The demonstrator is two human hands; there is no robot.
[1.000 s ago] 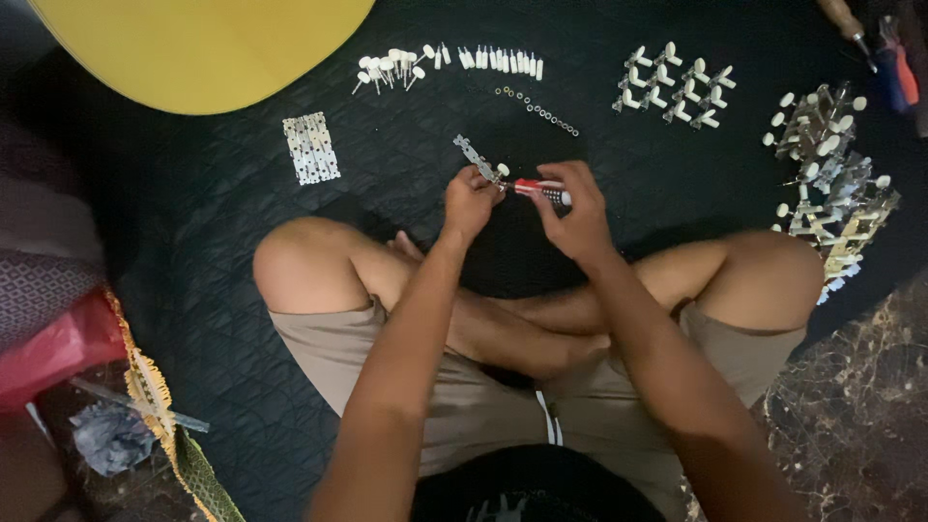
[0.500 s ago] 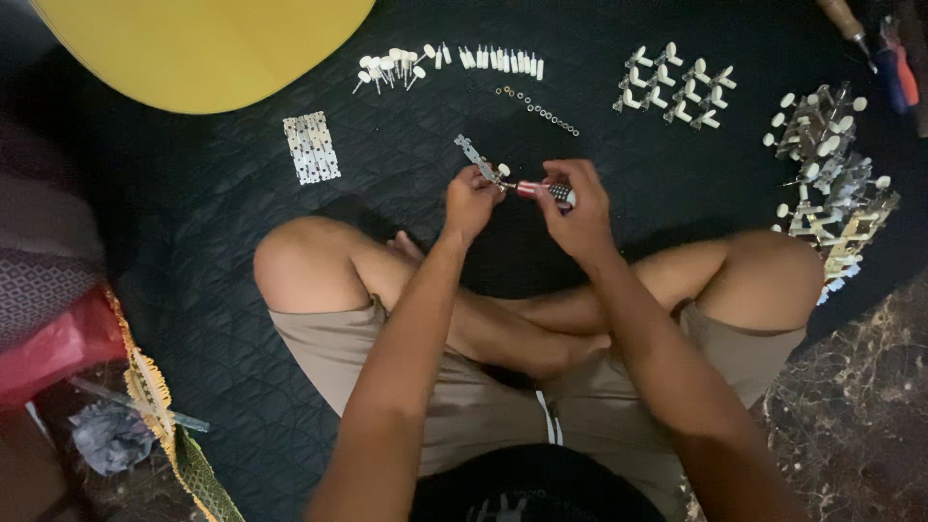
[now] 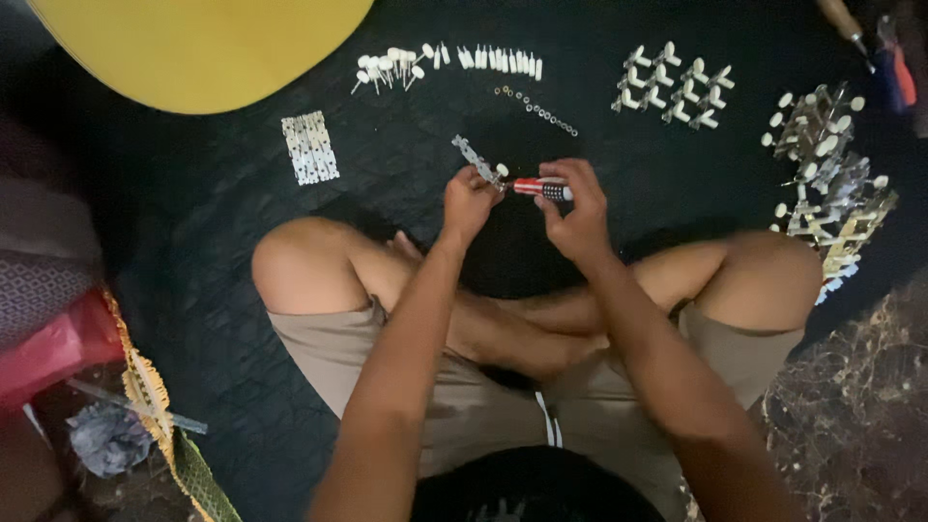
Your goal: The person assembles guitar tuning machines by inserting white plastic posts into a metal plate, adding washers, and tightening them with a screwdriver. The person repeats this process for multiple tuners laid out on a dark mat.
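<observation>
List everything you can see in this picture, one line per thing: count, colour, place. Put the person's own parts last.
Guitar body: one, yellow, top left.
Tuner strip: one, metallic, in the left hand.
Screwdriver: one, red and black handle, in the right hand.
White pegs: a row, top centre.
Washers: a line, metallic, below the pegs.
Small plates: a cluster, silvery, left of centre.
Tuner knobs: a group, white, upper right.
Tuner strips pile: several, metallic, far right.
Mat: one, dark, underneath.
Left hand: holds the strip.
Right hand: grips the screwdriver.
</observation>
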